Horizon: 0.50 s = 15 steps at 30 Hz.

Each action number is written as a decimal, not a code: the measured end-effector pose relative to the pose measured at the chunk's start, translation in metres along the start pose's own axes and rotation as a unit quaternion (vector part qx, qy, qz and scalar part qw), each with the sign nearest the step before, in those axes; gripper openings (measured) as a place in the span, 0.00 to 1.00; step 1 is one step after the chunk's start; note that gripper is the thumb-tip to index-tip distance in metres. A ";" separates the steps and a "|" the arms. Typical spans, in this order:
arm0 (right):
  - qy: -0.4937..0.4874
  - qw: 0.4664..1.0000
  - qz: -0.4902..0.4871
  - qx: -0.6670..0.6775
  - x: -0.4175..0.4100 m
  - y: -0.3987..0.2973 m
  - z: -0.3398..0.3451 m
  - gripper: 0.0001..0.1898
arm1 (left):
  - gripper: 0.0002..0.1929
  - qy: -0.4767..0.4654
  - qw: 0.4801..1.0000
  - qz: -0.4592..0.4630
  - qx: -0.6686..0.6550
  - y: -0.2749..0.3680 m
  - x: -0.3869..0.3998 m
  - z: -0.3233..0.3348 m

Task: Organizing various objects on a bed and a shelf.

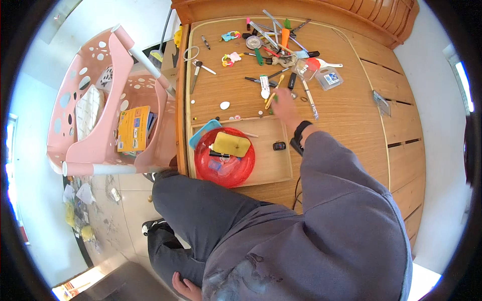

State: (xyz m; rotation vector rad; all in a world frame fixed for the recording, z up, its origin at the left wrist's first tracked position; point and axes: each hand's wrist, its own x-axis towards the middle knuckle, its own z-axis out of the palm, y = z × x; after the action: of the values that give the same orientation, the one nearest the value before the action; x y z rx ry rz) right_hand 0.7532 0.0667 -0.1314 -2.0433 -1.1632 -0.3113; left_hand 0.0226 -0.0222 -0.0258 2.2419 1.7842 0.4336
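My right hand reaches down to the woven mat, its fingers beside a small green thing. The fingertips are partly hidden, so a grip on it cannot be told. Just left of them lie a yellow-handled brush and a white tube with a rounded end. A black box and a pale stick with a patterned end are farther right. My left hand rests low by my dark trouser leg, holding nothing.
A shallow wooden tray carries a red bowl of small items and a black object. Pens, rulers and tools are heaped near the headboard. Left stands a pink plastic rack. A phone lies right.
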 end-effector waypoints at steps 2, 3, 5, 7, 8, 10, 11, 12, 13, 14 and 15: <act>-0.047 0.985 0.105 -0.126 0.008 0.023 -0.015 0.17 | 0.22 0.008 1.000 0.003 -0.016 0.005 0.000 -0.003; -0.047 0.985 0.103 -0.127 0.008 0.034 -0.025 0.17 | 0.22 0.008 1.000 0.001 -0.017 0.005 -0.001 -0.003; -0.153 0.966 0.184 -0.097 0.006 0.050 -0.038 0.18 | 0.21 -0.003 1.000 0.000 -0.004 0.001 -0.001 -0.003; -0.177 0.961 0.169 -0.125 0.008 0.045 -0.040 0.19 | 0.21 0.002 1.000 -0.001 -0.008 -0.001 -0.002 -0.002; -0.202 0.955 0.155 -0.152 0.009 0.041 -0.041 0.20 | 0.21 0.006 1.000 0.000 -0.011 -0.001 -0.002 -0.001; -0.202 0.950 0.170 -0.166 0.009 0.017 -0.047 0.20 | 0.20 0.024 1.000 0.001 -0.010 0.044 0.012 -0.011; -0.201 0.945 0.188 -0.177 0.011 0.002 -0.047 0.20 | 0.19 0.043 0.999 0.005 -0.006 0.061 0.017 -0.016; -0.200 0.946 0.185 -0.177 0.014 -0.010 -0.046 0.20 | 0.19 0.046 0.999 0.004 -0.008 0.062 0.018 -0.017; -0.187 0.958 0.181 -0.122 0.016 -0.022 -0.042 0.20 | 0.19 0.044 0.999 0.004 -0.007 0.061 0.020 -0.017; -0.174 0.967 0.176 -0.067 0.017 -0.034 -0.037 0.20 | 0.19 0.041 0.999 0.005 -0.007 0.061 0.021 -0.016; -0.147 0.979 0.142 -0.002 0.011 -0.044 -0.026 0.21 | 0.19 0.041 0.999 0.005 -0.010 0.062 0.022 -0.017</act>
State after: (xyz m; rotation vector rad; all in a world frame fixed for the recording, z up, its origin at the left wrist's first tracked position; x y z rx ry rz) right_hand 0.7270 0.0682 -0.0860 -2.2760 -1.0173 0.1338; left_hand 0.0771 -0.0144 0.0142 2.2520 1.8003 0.5507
